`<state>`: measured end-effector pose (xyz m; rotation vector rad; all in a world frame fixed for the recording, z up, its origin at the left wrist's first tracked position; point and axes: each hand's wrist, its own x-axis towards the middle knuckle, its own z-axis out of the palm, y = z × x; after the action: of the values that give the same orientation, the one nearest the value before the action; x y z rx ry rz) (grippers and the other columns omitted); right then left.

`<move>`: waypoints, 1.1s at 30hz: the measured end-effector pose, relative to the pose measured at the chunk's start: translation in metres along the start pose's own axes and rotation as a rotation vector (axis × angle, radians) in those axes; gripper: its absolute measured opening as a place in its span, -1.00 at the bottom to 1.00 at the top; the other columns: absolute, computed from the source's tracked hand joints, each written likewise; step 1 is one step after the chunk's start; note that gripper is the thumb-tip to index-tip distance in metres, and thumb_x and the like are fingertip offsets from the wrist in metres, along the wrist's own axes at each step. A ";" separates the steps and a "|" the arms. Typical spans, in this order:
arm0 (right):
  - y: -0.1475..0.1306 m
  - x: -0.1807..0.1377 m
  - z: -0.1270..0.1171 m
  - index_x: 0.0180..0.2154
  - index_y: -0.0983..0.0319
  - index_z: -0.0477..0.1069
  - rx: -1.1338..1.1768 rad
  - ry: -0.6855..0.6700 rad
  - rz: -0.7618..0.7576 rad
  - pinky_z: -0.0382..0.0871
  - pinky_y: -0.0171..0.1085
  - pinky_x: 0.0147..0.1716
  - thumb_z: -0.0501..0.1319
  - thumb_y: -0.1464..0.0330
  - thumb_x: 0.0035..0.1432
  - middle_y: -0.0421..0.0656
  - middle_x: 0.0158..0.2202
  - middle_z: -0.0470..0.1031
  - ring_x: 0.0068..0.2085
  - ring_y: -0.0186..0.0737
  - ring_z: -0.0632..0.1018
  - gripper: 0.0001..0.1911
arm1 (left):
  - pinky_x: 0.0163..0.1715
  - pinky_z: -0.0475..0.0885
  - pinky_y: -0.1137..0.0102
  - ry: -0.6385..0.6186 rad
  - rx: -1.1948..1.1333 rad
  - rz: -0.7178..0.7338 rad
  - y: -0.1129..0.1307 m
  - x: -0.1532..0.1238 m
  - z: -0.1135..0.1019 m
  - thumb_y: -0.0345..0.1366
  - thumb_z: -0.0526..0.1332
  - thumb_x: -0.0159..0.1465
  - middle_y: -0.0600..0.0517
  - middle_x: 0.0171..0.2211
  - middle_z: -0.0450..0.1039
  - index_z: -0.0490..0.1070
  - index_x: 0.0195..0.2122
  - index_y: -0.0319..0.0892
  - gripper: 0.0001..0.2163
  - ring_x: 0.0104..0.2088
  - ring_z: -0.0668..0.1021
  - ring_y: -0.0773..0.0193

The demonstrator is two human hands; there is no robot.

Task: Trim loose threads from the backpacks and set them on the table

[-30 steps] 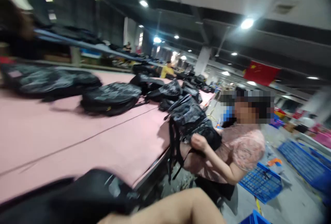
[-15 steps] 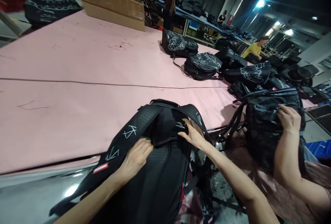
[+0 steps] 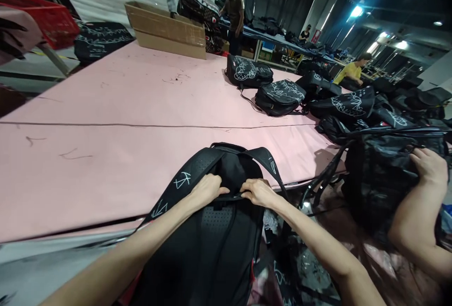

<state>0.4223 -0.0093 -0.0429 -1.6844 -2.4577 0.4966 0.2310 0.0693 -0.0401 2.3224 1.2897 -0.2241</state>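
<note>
A black backpack (image 3: 219,245) with white scribble marks on its straps lies in front of me, its back panel facing up, its top end on the pink table. A pocket on the back panel gapes between the two shoulder straps. My left hand (image 3: 208,188) is closed on the left part of the pocket's edge, fingers inside the opening. My right hand (image 3: 259,192) pinches the same edge on the right. Both hands are a short way apart, with the dark inside of the pocket showing between them.
The pink table (image 3: 106,94) stretches ahead, with an open cardboard box (image 3: 169,33) at its far edge. Several black backpacks (image 3: 282,96) lie to the right. Close on my right, a co-worker's hand (image 3: 429,165) holds another black bag (image 3: 374,183). A red crate (image 3: 52,19) stands far left.
My right hand has gone from open fingers over the pocket to pinching its edge. My left hand has moved up and right along the edge. The co-worker's bag has shifted right.
</note>
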 end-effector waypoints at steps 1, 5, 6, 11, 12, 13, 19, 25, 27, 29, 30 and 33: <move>0.001 -0.001 0.001 -0.25 0.22 0.44 0.006 0.005 -0.003 0.20 -0.38 -0.37 0.21 0.39 0.13 -0.19 -0.31 0.46 -0.30 -0.31 0.49 -0.89 | -0.37 0.33 0.39 -0.035 -0.004 -0.008 0.004 0.008 -0.002 -0.08 0.24 0.07 -0.14 -0.42 0.50 0.46 -0.50 -0.23 -0.73 -0.29 0.54 0.07; 0.005 -0.001 0.004 -0.27 0.22 0.45 0.013 0.042 0.007 0.18 -0.37 -0.37 0.21 0.39 0.13 -0.20 -0.34 0.45 -0.31 -0.32 0.47 -0.91 | -0.47 0.29 0.46 -0.100 -0.039 -0.040 0.009 0.018 0.005 -0.12 0.23 0.06 -0.01 -0.44 0.53 0.48 -0.50 -0.13 -0.81 -0.34 0.55 0.18; 0.006 0.000 0.004 -0.27 0.22 0.44 0.016 0.061 0.014 0.18 -0.37 -0.36 0.21 0.39 0.13 -0.19 -0.33 0.45 -0.30 -0.31 0.46 -0.90 | -0.48 0.28 0.47 -0.097 -0.048 -0.045 0.009 0.015 0.008 -0.14 0.19 0.09 0.02 -0.44 0.53 0.48 -0.49 -0.10 -0.83 -0.35 0.55 0.21; 0.008 0.008 0.006 -0.28 0.23 0.43 -0.117 0.205 0.029 0.14 -0.27 -0.25 0.18 0.39 0.16 -0.16 -0.32 0.39 -0.23 -0.23 0.39 -0.92 | -0.44 0.27 0.46 -0.018 -0.067 -0.064 0.010 -0.002 0.015 -0.18 0.10 0.16 0.06 -0.37 0.53 0.47 -0.39 -0.05 -0.82 -0.31 0.54 0.22; 0.008 0.010 0.007 -0.28 0.22 0.43 -0.150 0.217 0.005 0.13 -0.25 -0.23 0.19 0.38 0.16 -0.16 -0.31 0.38 -0.23 -0.23 0.37 -0.92 | -0.42 0.27 0.45 -0.002 -0.070 -0.063 0.010 -0.004 0.015 -0.18 0.09 0.17 0.07 -0.33 0.53 0.47 -0.36 -0.03 -0.82 -0.28 0.54 0.21; 0.008 0.011 0.007 -0.28 0.21 0.43 -0.170 0.217 -0.026 0.12 -0.24 -0.21 0.19 0.38 0.16 -0.15 -0.30 0.37 -0.22 -0.23 0.36 -0.93 | -0.40 0.27 0.44 0.012 -0.073 -0.062 0.010 -0.006 0.016 -0.19 0.08 0.17 0.07 -0.30 0.53 0.47 -0.35 -0.02 -0.82 -0.26 0.53 0.20; -0.001 0.025 0.003 -0.28 0.21 0.42 -0.264 0.166 -0.146 0.11 -0.20 -0.20 0.16 0.39 0.18 -0.15 -0.26 0.37 -0.22 -0.21 0.32 -0.93 | -0.39 0.27 0.39 0.063 -0.070 -0.072 0.009 -0.014 0.016 -0.20 0.07 0.19 0.03 -0.36 0.54 0.48 -0.35 -0.01 -0.81 -0.26 0.54 0.12; -0.018 0.037 0.003 -0.33 0.24 0.42 -0.375 0.086 -0.212 0.12 -0.15 -0.14 0.10 0.43 0.21 -0.12 -0.30 0.37 -0.24 -0.19 0.32 -0.87 | -0.38 0.28 0.41 0.117 -0.090 -0.072 0.006 -0.016 0.019 -0.24 0.11 0.16 0.02 -0.40 0.54 0.50 -0.38 -0.05 -0.83 -0.30 0.54 0.16; -0.019 0.037 0.004 -0.35 0.24 0.41 -0.384 0.080 -0.181 0.12 -0.13 -0.13 0.09 0.45 0.21 -0.12 -0.31 0.36 -0.24 -0.18 0.31 -0.85 | -0.35 0.30 0.40 0.141 -0.108 -0.061 0.006 -0.018 0.018 -0.26 0.11 0.17 0.01 -0.40 0.54 0.51 -0.39 -0.07 -0.83 -0.30 0.54 0.17; -0.018 0.033 0.006 -0.36 0.24 0.40 -0.375 0.082 -0.124 0.13 -0.12 -0.12 0.07 0.45 0.22 -0.13 -0.32 0.36 -0.23 -0.18 0.32 -0.84 | -0.26 0.32 0.40 0.192 -0.137 -0.031 0.006 -0.022 0.015 -0.27 0.07 0.21 0.01 -0.31 0.54 0.50 -0.33 -0.09 -0.80 -0.24 0.52 0.20; -0.017 0.031 0.006 -0.36 0.23 0.39 -0.368 0.084 -0.094 0.14 -0.12 -0.12 0.06 0.46 0.22 -0.13 -0.32 0.36 -0.22 -0.18 0.32 -0.84 | -0.21 0.32 0.42 0.224 -0.183 0.009 0.006 -0.026 0.012 -0.27 0.02 0.24 0.01 -0.26 0.53 0.49 -0.31 -0.10 -0.76 -0.20 0.50 0.23; -0.016 0.027 0.007 -0.33 0.21 0.39 -0.330 0.073 -0.047 0.15 -0.12 -0.12 0.07 0.45 0.22 -0.13 -0.29 0.37 -0.19 -0.17 0.34 -0.86 | -0.09 0.28 0.46 0.191 -0.359 0.292 0.004 -0.039 0.000 -0.25 -0.11 0.32 0.05 -0.27 0.51 0.50 -0.39 -0.14 -0.62 -0.20 0.48 0.31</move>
<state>0.3963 0.0086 -0.0464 -1.7121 -2.6298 0.0214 0.2129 0.0379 -0.0249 2.2161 0.9604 0.3076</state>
